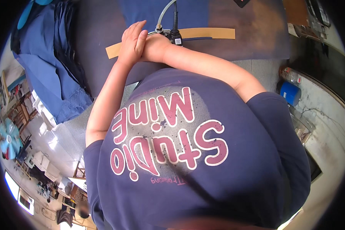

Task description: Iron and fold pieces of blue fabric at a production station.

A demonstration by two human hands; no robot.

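My right hand [156, 47] is closed around the handle of what looks like a steam iron [169, 34], with a pale hose and a black cable rising from its rear. Its fingers are mostly hidden. My left hand [133, 43] rests against the right one, fingers extended and thumb apart, holding nothing visible. Under the hands and iron runs a long, slightly curved tan card strip [208, 33], its middle hidden. A narrow dark blue fabric edge [199, 38] shows along its near side. Blue fabric [164, 13] lies flat beyond the iron on the dark work surface [100, 26].
A thick pile of blue fabric [43, 69] hangs over the table's left side. A dark object [241, 2] lies at the far edge. To the right are a blue container [290, 93] and a plastic bottle [290, 75]. A fan [9, 138] and another person [83, 210] are at lower left.
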